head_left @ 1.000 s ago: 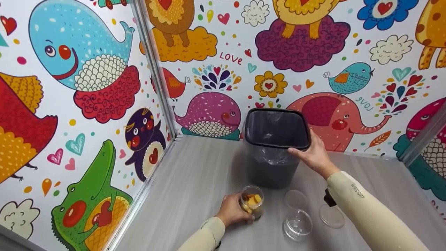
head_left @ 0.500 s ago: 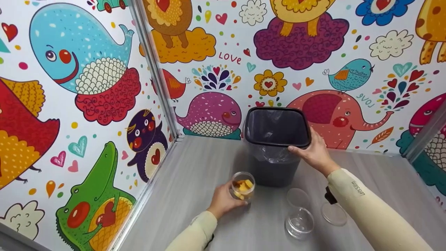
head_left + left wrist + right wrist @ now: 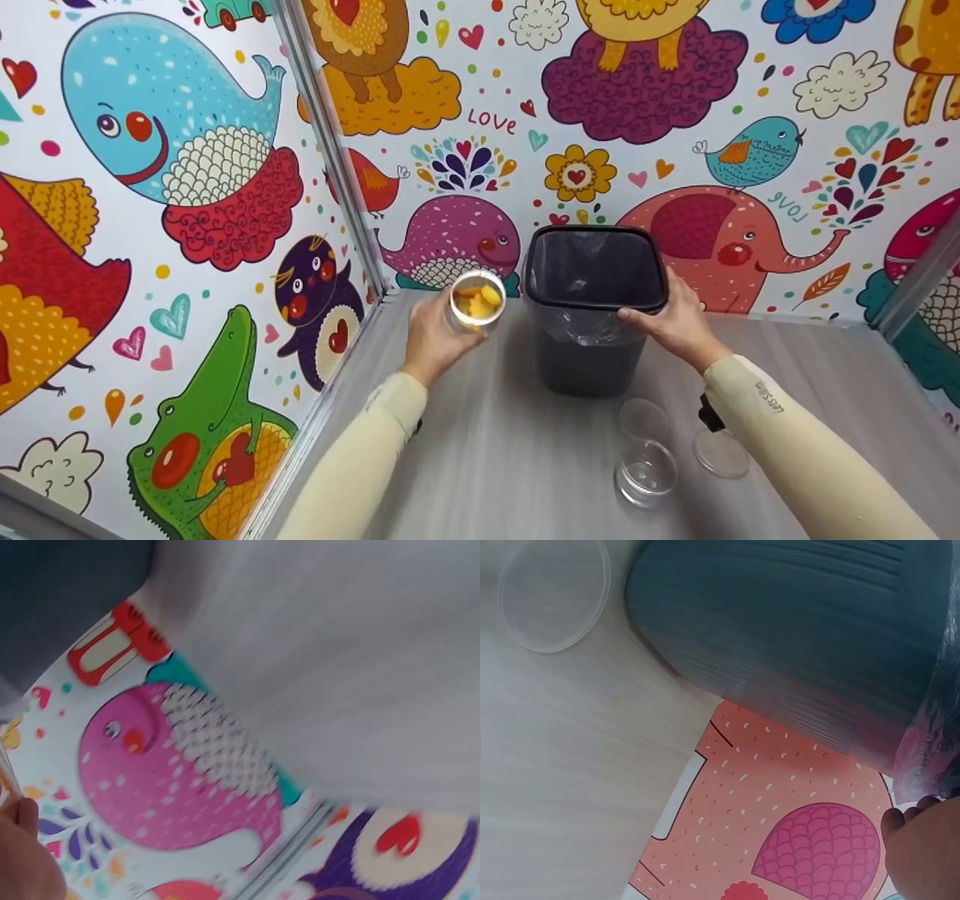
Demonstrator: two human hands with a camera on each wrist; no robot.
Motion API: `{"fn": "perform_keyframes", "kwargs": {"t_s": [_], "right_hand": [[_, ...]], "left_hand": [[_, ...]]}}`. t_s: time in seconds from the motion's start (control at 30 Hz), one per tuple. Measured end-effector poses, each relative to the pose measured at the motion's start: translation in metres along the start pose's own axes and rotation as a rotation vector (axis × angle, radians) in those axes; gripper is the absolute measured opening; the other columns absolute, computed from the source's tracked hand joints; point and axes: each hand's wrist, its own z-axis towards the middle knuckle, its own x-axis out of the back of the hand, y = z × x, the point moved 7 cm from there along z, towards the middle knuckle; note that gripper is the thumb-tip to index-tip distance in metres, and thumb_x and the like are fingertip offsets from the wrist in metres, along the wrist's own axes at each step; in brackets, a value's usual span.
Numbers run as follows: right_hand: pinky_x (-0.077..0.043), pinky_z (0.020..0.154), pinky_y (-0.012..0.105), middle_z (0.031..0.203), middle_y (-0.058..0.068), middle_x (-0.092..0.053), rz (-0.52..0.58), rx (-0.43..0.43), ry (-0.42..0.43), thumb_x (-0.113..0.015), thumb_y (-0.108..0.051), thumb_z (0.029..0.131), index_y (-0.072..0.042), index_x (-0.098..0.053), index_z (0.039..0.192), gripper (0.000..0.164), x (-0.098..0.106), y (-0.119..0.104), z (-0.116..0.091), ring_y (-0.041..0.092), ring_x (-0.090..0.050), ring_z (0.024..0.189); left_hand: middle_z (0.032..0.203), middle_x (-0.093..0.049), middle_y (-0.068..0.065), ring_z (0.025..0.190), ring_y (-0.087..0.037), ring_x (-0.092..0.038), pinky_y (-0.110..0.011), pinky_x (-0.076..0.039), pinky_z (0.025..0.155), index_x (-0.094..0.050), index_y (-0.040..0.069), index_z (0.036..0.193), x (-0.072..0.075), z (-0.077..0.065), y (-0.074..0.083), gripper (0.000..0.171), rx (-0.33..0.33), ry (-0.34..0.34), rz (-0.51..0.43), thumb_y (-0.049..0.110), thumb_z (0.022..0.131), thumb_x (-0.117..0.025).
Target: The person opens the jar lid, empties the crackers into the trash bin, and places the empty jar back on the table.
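My left hand grips a clear round plastic jar holding several yellow-orange chunks. The jar is off the table, just left of the dark trash can, its mouth facing the head camera. On the can's right side, my right hand holds the rim, thumb over the front corner and fingers down the outer side. A clear bag lines the can and folds over its rim. The left wrist view catches only a bit of the left hand at its edge; part of the right hand shows in the right wrist view.
On the grey table, a clear open jar stands in front of the can. Two clear round lids lie nearby, one lid behind that jar and another lid to its right. Cartoon-printed walls enclose the table's back and left.
My left hand has lifted the jar of chunks from the table, carrying it up and leftward to beside the can's rim. The right hand stays on the can.
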Motion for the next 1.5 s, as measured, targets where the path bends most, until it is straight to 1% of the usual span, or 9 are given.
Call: {"fn": "perform_keyframes", "kwargs": {"t_s": [0.13,0.33,0.5,0.67,0.87,1.03,1.2,1.33,1.5], "right_hand": [[-0.019,0.108,0.070,0.151,0.027,-0.032,-0.002,0.004,0.007,-0.082,-0.054,0.075,-0.003,-0.018,0.157,0.115,0.001,0.000,0.000,0.048,-0.026,0.138],[-0.018,0.109,0.071,0.155,0.027,-0.027,-0.018,-0.018,-0.005,-0.080,-0.057,0.076,-0.004,-0.014,0.158,0.118,0.001,0.001,0.000,0.048,-0.022,0.141],[-0.016,0.109,0.071,0.157,0.026,-0.025,-0.023,-0.030,-0.011,-0.080,-0.057,0.076,-0.004,-0.014,0.158,0.119,0.001,0.001,-0.002,0.047,-0.020,0.142],[-0.018,0.110,0.069,0.154,0.027,-0.029,-0.022,-0.006,0.004,-0.081,-0.056,0.075,-0.002,-0.017,0.157,0.117,0.001,0.000,-0.001,0.047,-0.023,0.141],[-0.017,0.110,0.069,0.155,0.028,-0.026,-0.024,-0.018,-0.003,-0.081,-0.057,0.075,0.000,-0.015,0.157,0.119,0.001,0.000,-0.001,0.047,-0.021,0.141],[-0.018,0.110,0.069,0.155,0.026,-0.028,-0.016,-0.020,0.000,-0.081,-0.057,0.075,-0.003,-0.016,0.157,0.118,0.001,0.000,-0.001,0.046,-0.022,0.141],[-0.019,0.110,0.067,0.152,0.026,-0.033,-0.008,-0.002,0.020,-0.082,-0.055,0.075,-0.002,-0.021,0.156,0.114,0.000,-0.001,0.000,0.046,-0.025,0.140],[-0.019,0.112,0.066,0.153,0.027,-0.031,-0.001,-0.022,0.010,-0.082,-0.055,0.075,-0.001,-0.020,0.156,0.115,-0.001,0.000,0.000,0.046,-0.024,0.141],[-0.018,0.112,0.065,0.154,0.028,-0.028,-0.005,-0.042,-0.001,-0.081,-0.055,0.076,0.000,-0.017,0.156,0.117,-0.001,0.000,-0.002,0.046,-0.022,0.142]], "left_hand": [[0.123,-0.067,-0.004,0.114,-0.027,-0.053,-0.044,-0.033,0.106,-0.059,0.013,0.134,0.009,0.027,0.030,0.085,-0.105,0.017,0.124,0.046,0.062,-0.091],[0.121,-0.067,-0.006,0.116,-0.025,-0.058,-0.040,-0.025,0.114,-0.055,0.010,0.130,0.006,0.055,0.072,0.079,-0.306,0.019,0.312,0.044,0.067,-0.088],[0.122,-0.066,-0.006,0.116,-0.023,-0.059,-0.038,-0.029,0.113,-0.055,0.008,0.129,0.000,0.071,0.101,0.070,-0.470,0.056,0.450,0.042,0.073,-0.082],[0.128,-0.063,-0.007,0.122,-0.023,-0.055,-0.036,-0.024,0.116,-0.054,0.007,0.132,-0.013,0.080,0.120,0.069,-0.593,0.003,0.595,0.035,0.075,-0.081],[0.132,-0.062,-0.010,0.124,-0.024,-0.054,-0.034,-0.018,0.118,-0.054,0.004,0.138,-0.032,0.086,0.133,0.068,-0.667,-0.097,0.769,0.024,0.078,-0.079],[0.128,-0.064,-0.010,0.122,-0.025,-0.056,-0.034,-0.018,0.119,-0.058,0.004,0.133,-0.040,0.091,0.143,0.051,-0.703,-0.080,0.832,0.011,0.083,-0.070],[0.124,-0.065,-0.011,0.118,-0.025,-0.058,-0.034,-0.019,0.118,-0.059,0.004,0.130,-0.048,0.094,0.152,0.048,-0.736,-0.063,0.865,0.002,0.082,-0.066],[0.124,-0.064,-0.012,0.120,-0.026,-0.057,-0.035,-0.018,0.119,-0.057,0.004,0.131,-0.055,0.095,0.154,0.048,-0.751,-0.074,0.910,0.004,0.084,-0.065],[0.130,-0.062,-0.013,0.126,-0.025,-0.054,-0.036,-0.016,0.119,-0.055,0.003,0.135,-0.065,0.094,0.155,0.047,-0.765,-0.126,0.997,0.008,0.089,-0.061]]}}
